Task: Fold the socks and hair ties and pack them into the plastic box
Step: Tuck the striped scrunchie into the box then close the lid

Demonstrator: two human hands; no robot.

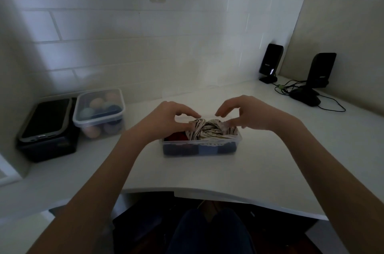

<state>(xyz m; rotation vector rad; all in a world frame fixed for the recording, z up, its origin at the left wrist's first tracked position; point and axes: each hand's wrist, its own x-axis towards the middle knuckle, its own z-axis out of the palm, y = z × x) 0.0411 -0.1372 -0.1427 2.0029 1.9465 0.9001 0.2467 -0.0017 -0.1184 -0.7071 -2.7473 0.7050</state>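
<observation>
A clear plastic box [239,139] stands on the white desk in front of me. Dark blue socks [182,149] fill its front, something red [176,136] lies at its left, and a cream striped hair tie [209,130] sits bunched on top. My left hand [166,117] hovers over the box's back left corner, thumb down against the striped fabric, fingers curved. My right hand [247,114] is over the back right corner, thumb and a fingertip touching the fabric's right end. Both hands arch over the box, fingertips nearly meeting.
At the left stands a lidded clear container [99,110] of coloured balls, beside a phone in a case [46,118] lying on a dark box [49,145]. Two black speakers [271,62] [321,70], cables and a black mouse [305,98] occupy the back right corner.
</observation>
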